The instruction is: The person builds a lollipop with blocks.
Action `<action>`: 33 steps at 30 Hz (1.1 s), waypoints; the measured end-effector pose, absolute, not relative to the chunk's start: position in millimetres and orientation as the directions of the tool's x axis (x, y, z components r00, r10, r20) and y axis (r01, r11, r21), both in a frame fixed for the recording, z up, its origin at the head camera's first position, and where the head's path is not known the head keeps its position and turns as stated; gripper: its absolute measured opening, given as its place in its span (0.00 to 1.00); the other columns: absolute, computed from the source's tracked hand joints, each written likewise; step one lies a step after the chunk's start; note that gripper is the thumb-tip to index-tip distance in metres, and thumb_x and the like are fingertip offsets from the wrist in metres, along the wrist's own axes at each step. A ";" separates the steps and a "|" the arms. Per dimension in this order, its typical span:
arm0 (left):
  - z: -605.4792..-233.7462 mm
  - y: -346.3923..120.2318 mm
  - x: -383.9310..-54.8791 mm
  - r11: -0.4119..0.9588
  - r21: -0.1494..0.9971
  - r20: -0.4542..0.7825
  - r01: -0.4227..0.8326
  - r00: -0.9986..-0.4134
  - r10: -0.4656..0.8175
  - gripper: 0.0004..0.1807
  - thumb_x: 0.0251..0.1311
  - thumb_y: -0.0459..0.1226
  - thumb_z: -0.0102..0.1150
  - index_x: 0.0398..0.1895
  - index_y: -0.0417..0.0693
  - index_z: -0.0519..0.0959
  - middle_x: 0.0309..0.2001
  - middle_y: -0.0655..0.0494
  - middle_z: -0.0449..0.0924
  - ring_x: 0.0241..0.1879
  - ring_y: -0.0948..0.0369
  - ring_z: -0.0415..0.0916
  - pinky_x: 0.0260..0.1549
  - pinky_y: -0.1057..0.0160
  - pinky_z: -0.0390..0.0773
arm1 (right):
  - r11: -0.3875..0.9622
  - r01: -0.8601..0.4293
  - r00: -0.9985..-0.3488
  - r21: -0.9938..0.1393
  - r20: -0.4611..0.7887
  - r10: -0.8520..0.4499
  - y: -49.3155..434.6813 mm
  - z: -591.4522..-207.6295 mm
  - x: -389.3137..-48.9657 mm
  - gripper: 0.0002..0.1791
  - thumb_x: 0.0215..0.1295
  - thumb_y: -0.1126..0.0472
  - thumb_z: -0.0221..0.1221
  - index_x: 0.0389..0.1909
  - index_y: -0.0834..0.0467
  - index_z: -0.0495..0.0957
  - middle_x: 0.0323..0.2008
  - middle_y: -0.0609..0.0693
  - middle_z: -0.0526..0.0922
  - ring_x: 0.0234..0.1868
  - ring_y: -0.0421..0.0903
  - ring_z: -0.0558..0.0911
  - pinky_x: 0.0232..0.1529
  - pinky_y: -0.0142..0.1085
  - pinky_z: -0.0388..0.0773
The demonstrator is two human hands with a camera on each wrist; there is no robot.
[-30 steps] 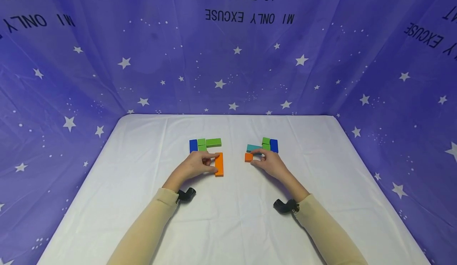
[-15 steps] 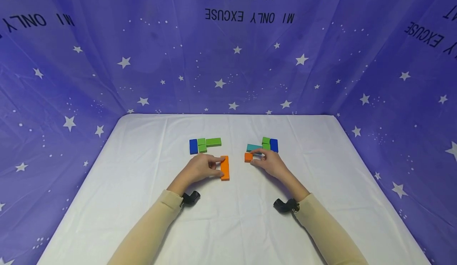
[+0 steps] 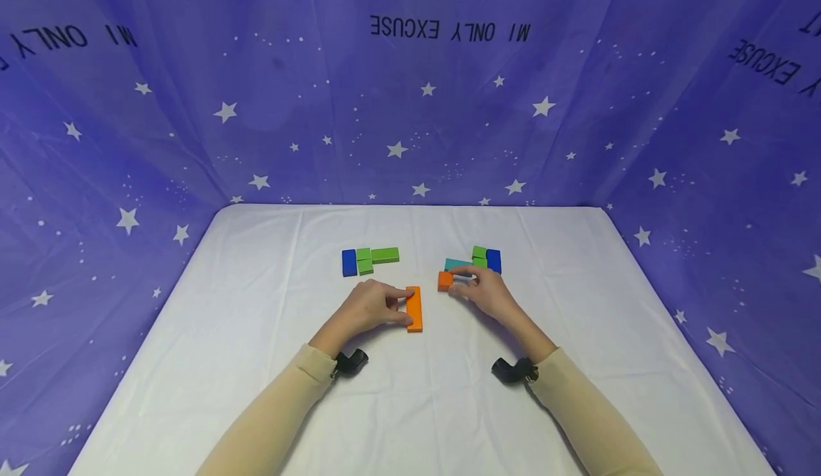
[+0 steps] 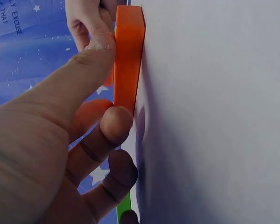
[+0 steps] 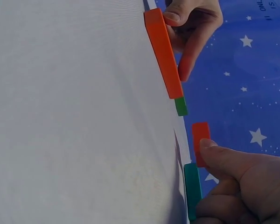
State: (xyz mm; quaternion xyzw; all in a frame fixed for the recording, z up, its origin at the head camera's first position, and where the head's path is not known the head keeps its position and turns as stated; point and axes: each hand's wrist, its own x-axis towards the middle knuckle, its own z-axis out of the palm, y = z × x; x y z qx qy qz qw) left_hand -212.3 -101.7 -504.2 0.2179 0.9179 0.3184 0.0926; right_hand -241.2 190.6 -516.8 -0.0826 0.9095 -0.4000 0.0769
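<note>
In the head view, my left hand [image 3: 372,306] pinches a long orange block [image 3: 415,310] near its two ends, between thumb and fingers. The left wrist view shows this orange block [image 4: 129,60] close to the white cloth, with the thumb on its near end. My right hand [image 3: 485,292] pinches a small orange block [image 3: 445,281] at its right side. In the right wrist view the small orange block [image 5: 201,144] looks slightly raised off the cloth. Just behind it lies a teal block [image 3: 458,266], partly covered by the right fingers.
Back left, a blue block [image 3: 349,263], two small green blocks [image 3: 364,254] and a longer green block [image 3: 385,255] lie together. Small green blocks [image 3: 479,253] and a blue block [image 3: 493,261] sit behind the right hand. A purple starry curtain [image 3: 410,120] surrounds the white table [image 3: 423,405].
My left hand has slid the long orange block rightward and nearer to me. The right hand has barely moved; its small orange block has shifted very slightly up and left.
</note>
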 end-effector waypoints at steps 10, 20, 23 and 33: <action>-503.3 -94.4 -207.6 0.742 0.560 -0.018 0.368 -0.890 0.455 0.30 0.51 0.56 0.82 0.59 0.62 0.89 0.20 0.69 0.76 0.20 0.67 0.68 0.23 0.68 0.61 | 0.666 -0.100 -0.976 -0.739 -0.059 -0.212 185.4 -512.3 -244.3 0.23 0.67 0.49 0.71 0.61 0.50 0.86 0.17 0.41 0.62 0.20 0.40 0.65 0.23 0.30 0.61; -504.9 -86.9 -204.6 0.689 0.579 0.019 0.436 -0.852 0.523 0.31 0.52 0.54 0.81 0.60 0.56 0.88 0.19 0.68 0.72 0.19 0.71 0.64 0.24 0.70 0.61 | 0.634 -0.127 -0.970 -0.763 -0.039 -0.240 171.5 -510.2 -249.3 0.22 0.67 0.49 0.72 0.60 0.49 0.86 0.16 0.41 0.60 0.20 0.41 0.63 0.23 0.31 0.58; -505.8 -84.9 -203.3 0.697 0.563 0.026 0.443 -0.853 0.522 0.31 0.52 0.55 0.81 0.60 0.58 0.88 0.19 0.69 0.73 0.19 0.71 0.64 0.24 0.70 0.61 | 0.626 -0.123 -0.969 -0.770 -0.044 -0.245 168.1 -511.2 -250.6 0.22 0.67 0.49 0.72 0.60 0.49 0.87 0.15 0.41 0.60 0.19 0.41 0.63 0.23 0.31 0.58; -506.1 -81.4 -201.0 0.732 0.511 0.046 0.452 -0.864 0.501 0.33 0.52 0.58 0.80 0.62 0.63 0.86 0.18 0.70 0.74 0.17 0.70 0.65 0.23 0.68 0.61 | 0.608 -0.138 -0.961 -0.782 -0.042 -0.273 161.4 -514.1 -252.1 0.21 0.66 0.48 0.72 0.58 0.47 0.87 0.15 0.42 0.66 0.18 0.40 0.67 0.23 0.31 0.61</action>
